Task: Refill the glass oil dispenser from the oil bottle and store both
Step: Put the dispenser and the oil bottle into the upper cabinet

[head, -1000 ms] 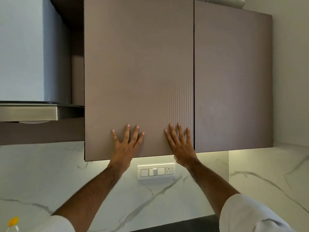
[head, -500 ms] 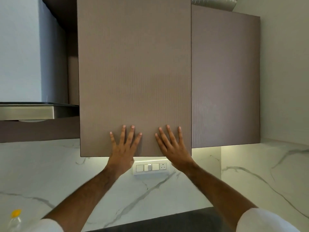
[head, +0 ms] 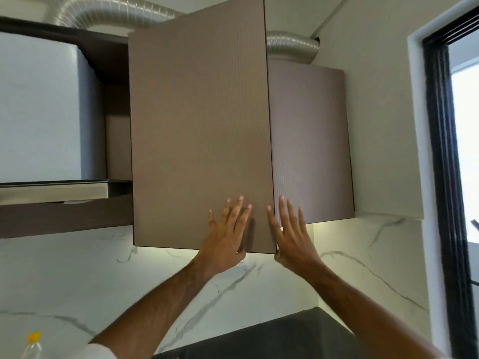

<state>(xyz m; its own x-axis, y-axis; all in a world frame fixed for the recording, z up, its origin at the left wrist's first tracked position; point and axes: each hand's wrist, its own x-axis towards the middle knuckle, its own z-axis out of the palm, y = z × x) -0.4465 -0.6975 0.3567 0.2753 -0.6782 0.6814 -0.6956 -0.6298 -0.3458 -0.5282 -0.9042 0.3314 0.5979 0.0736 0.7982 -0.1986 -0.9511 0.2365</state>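
Oil bottle: at the bottom-left corner of the view, only its yellow cap and clear neck showing, well apart from both hands. It stands low down by the marble wall; what it rests on is out of view.

Glass oil dispenser: not in view, so I cannot tell where it is.

Worktop: a dark slab at the lower edge, below the forearms.

Left hand: fingers straight and spread, palm laid flat on the face of the door near its lower right corner. It holds nothing.

Right hand: fingers straight, reaching up just past the door's free edge; whether the thumb hooks behind that edge I cannot tell. Nothing is held.

Cabinet door: brown and ribbed, swung partly out from the wall unit, its right edge clear of the neighbouring closed door. The inside of the cabinet is hidden behind it.

Further back: a chimney hood on the left, a silver flexible duct above, a dark window frame at the right.

Step in hand: opening the wall cabinet — likely to fetch or stow something (which of the two cannot be judged from here).

Next move: swing the door fully aside, then free one hand to reach inside — or go down for the bottle.
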